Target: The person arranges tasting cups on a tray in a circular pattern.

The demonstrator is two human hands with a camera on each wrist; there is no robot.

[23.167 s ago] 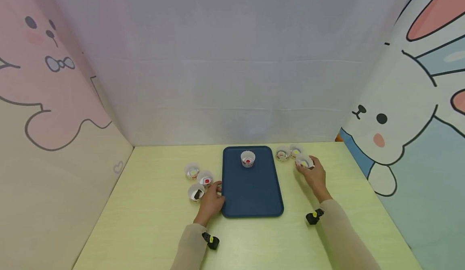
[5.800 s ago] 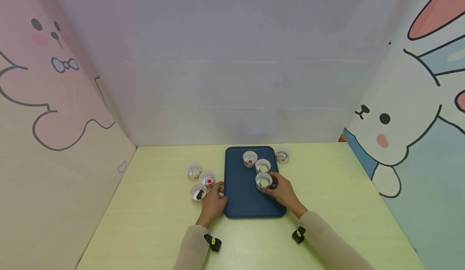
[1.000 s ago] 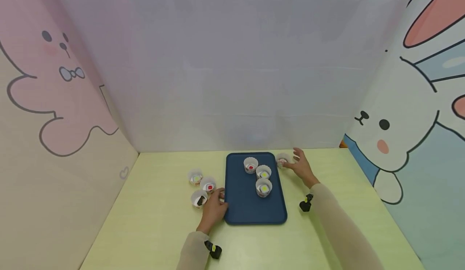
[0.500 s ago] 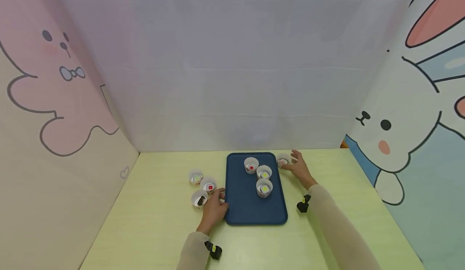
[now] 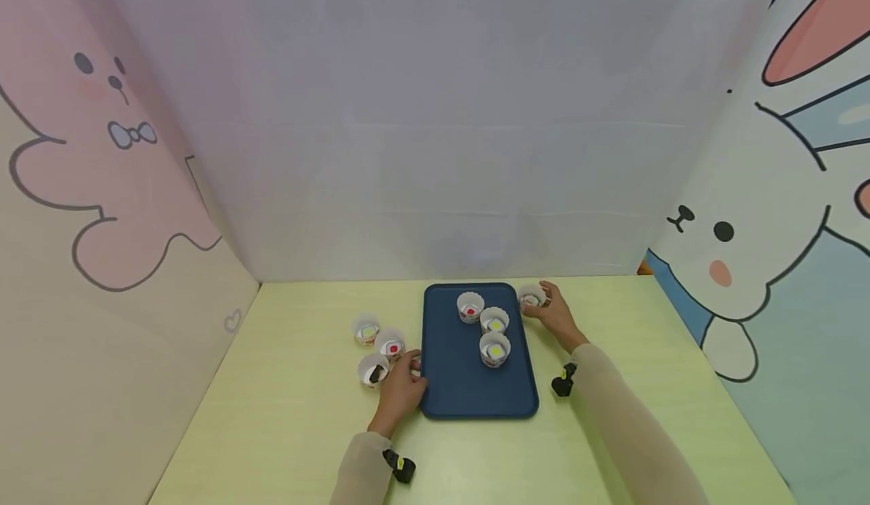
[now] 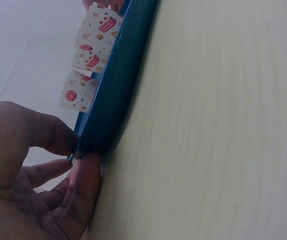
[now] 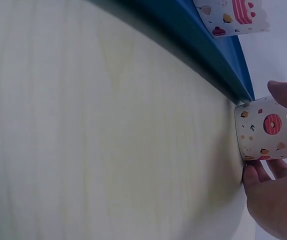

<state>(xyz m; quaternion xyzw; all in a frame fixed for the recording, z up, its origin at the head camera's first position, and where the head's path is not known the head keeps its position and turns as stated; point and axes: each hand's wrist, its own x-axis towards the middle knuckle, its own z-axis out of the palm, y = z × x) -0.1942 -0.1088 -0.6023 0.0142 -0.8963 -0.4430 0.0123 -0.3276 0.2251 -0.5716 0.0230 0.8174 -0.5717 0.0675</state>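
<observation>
My left hand pinches the left rim of a dark blue tray between thumb and fingers, as the left wrist view shows closely. At the tray's far right corner, my right hand holds a white scalloped paper baking cup printed with doughnuts and sweets. Its thumb is on one side and its fingers on the other; the cup is still low beside the tray rim. On the tray stand three similar cups: one with a red piece inside, and two with yellow pieces, a middle cup and a nearer cup.
Left of the tray, close to my left hand, stand three more cups: a far cup with a yellowish piece, a cup with a red piece, and a cup with a black piece. A white backdrop closes off the table's far edge.
Two cups with yellow pieces have moved from the right side onto the tray. In the last half second my right fingers have closed around the remaining right-hand cup. The left hand stays put.
</observation>
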